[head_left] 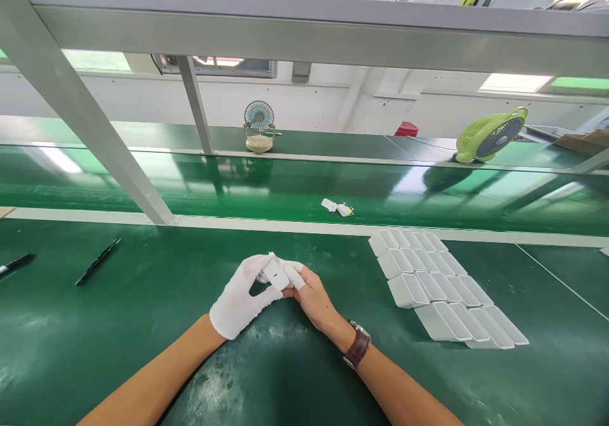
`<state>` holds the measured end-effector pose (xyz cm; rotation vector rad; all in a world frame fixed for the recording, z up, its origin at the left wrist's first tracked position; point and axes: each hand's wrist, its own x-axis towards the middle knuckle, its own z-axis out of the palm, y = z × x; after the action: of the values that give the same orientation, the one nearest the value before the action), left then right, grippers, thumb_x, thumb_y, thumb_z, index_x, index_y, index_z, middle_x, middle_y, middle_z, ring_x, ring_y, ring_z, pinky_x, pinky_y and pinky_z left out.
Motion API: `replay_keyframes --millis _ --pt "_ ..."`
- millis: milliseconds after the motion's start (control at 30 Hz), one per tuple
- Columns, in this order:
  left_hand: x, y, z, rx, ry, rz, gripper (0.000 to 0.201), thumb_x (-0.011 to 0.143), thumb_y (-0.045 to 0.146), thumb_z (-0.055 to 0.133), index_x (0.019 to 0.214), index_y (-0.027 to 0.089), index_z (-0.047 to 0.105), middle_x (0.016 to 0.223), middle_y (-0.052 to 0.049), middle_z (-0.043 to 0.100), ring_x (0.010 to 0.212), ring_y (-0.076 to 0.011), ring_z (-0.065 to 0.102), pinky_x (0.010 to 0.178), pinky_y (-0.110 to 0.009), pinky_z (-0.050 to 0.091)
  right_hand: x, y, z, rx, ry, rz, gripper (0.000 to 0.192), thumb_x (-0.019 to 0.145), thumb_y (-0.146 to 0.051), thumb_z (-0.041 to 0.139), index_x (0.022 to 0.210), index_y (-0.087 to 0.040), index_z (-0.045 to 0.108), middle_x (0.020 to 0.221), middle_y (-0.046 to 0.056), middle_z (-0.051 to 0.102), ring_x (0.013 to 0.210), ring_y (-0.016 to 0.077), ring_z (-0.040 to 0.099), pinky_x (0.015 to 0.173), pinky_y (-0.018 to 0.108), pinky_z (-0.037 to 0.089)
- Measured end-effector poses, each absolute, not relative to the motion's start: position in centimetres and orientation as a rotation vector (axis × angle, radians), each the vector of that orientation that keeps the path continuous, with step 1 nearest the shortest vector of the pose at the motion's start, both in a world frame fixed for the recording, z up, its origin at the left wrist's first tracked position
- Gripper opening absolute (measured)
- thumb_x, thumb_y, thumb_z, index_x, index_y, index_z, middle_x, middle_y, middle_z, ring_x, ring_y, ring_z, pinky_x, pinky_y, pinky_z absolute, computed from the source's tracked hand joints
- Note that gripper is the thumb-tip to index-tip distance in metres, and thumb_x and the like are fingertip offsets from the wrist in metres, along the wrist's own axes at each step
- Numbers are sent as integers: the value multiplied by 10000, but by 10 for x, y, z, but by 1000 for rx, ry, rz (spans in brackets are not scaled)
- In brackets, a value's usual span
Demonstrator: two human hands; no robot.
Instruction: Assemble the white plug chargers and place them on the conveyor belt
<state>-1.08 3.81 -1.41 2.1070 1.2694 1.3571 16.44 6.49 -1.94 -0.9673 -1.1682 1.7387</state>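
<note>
My left hand (240, 296), in a white glove, and my right hand (311, 296), bare with white finger cots, meet over the green bench (143, 324). Together they pinch a small white plastic part (276, 274) between the fingertips, just above the surface. A brown-strapped watch (356, 347) sits on my right wrist. To the right of my hands lie several rows of similar white plastic parts (442, 290), leaning against each other.
Two black pens (98, 262) (16, 263) lie at the left. Small white pieces (337, 208) rest on the green conveyor belt (238, 185) beyond the bench. A small beige fan (259, 127) and a green fan (492, 135) stand farther back. A grey slanted frame post (95, 134) rises at left.
</note>
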Motion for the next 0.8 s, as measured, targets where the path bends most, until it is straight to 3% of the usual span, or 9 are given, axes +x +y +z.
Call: replay_keyframes --millis 367,800 --pt "-9 38 -9 2126 1264 1393 459 904 203 629 1339 250 491 1221 -99 615 1026 -206 652 823 -370 621 164 65 -21 -952 -1145 1792 333 912 -468 610 1157 -255 686 988 52 733 888 245 707 759 398 607" --pt "-12 38 -11 2079 1268 1373 429 893 234 630 1308 254 520 1206 -89 621 997 -195 650 825 -350 609 164 64 -18 -972 -1203 1777 414 923 -565 558 1150 -242 683 989 56 729 889 239 712 751 387 617"
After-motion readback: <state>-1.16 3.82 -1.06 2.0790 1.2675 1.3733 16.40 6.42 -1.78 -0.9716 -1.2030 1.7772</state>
